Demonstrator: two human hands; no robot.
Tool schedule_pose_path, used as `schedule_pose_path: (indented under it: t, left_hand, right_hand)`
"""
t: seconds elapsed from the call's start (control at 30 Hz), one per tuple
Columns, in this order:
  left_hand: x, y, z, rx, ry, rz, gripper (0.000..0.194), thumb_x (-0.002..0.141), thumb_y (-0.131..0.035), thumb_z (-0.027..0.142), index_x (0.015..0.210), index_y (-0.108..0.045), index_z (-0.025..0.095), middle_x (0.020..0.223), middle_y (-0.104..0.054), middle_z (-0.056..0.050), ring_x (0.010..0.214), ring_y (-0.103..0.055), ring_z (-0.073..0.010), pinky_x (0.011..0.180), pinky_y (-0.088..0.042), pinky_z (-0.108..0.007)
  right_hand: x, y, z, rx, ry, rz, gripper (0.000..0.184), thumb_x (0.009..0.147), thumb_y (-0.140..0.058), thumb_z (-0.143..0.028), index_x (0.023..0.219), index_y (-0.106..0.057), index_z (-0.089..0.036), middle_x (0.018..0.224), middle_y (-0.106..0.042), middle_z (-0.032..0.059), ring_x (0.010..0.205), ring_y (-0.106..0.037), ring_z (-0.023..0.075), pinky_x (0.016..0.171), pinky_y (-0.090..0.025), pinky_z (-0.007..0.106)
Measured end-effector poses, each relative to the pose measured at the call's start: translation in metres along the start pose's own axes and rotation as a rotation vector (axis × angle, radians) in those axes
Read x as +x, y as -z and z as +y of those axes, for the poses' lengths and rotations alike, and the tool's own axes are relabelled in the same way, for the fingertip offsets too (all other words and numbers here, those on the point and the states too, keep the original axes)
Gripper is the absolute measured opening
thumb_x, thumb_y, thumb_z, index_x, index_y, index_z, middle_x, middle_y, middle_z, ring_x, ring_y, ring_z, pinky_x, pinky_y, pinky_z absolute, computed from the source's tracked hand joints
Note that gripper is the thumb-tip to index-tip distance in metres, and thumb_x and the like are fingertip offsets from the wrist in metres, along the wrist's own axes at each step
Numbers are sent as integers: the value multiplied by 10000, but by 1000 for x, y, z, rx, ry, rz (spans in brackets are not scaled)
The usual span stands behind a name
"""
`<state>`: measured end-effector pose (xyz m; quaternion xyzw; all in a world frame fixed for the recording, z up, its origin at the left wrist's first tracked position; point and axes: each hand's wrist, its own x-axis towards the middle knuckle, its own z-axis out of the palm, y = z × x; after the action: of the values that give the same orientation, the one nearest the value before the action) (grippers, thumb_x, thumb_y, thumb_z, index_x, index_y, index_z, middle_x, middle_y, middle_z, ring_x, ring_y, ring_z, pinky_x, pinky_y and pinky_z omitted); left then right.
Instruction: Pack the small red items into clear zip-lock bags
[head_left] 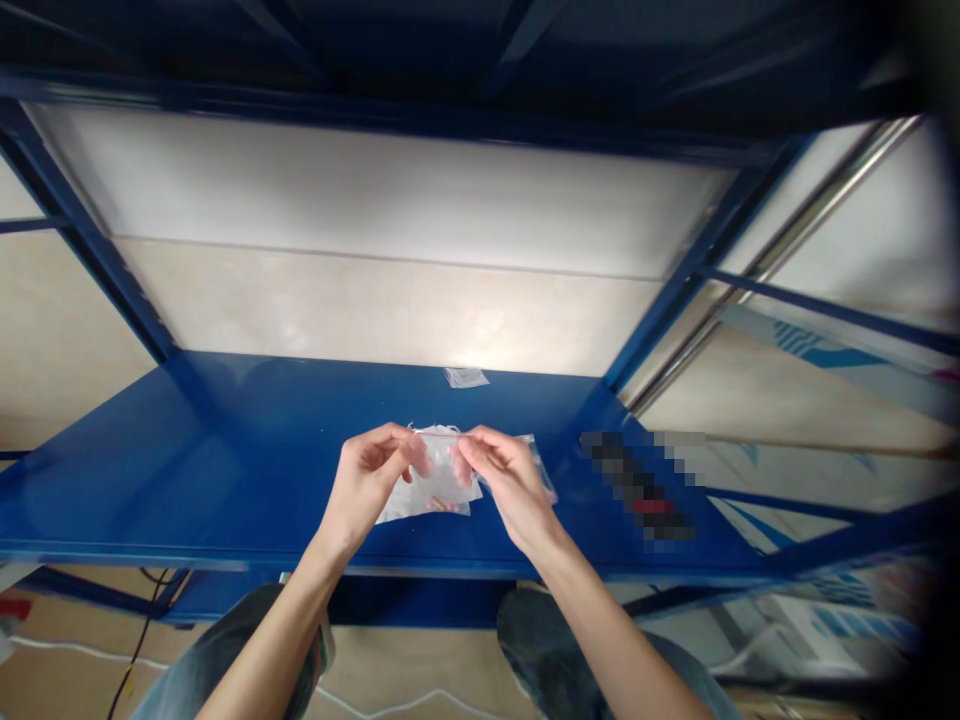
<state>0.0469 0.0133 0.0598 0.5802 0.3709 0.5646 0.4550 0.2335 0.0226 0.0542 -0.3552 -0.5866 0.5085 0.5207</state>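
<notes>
Left hand (364, 490), right hand (510, 490): fingers pinching the top edge of a limp, slippery clear plastic bag (442, 490), above a blue metal shelf (225, 480).

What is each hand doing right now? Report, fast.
Left hand: closed, pinching a clear plastic bag at its top edge.
Right hand: closed, pinching the same bag.
</notes>
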Motion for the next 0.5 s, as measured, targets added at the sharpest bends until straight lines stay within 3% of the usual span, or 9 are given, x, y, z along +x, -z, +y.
schedule_pose_path:
  t: [0.27,0.5]
  left_hand:
    - [0,-5,-9,-71,-15,58,258,887,-733,365,745,-717,151,681,-686,-14,634,-582,-117,633,-440,-222]
    - [-4,-12,-12,-68,-19,28,262,900,-718,368,754,-717,151,716,-709,-25,655,-605,-127,653,-454,-222]
  right_hand:
    - [-4,-4,0,-11,68,75,252,884,-734,-401,773,-730,-174,638,-611,1,609,-538,128,592,-391,252]
    - [-4,2,5,-48,53,87,308,885,-720,-421,707,-648,-180,606,-568,-18,560,-489,118,547,-340,244]
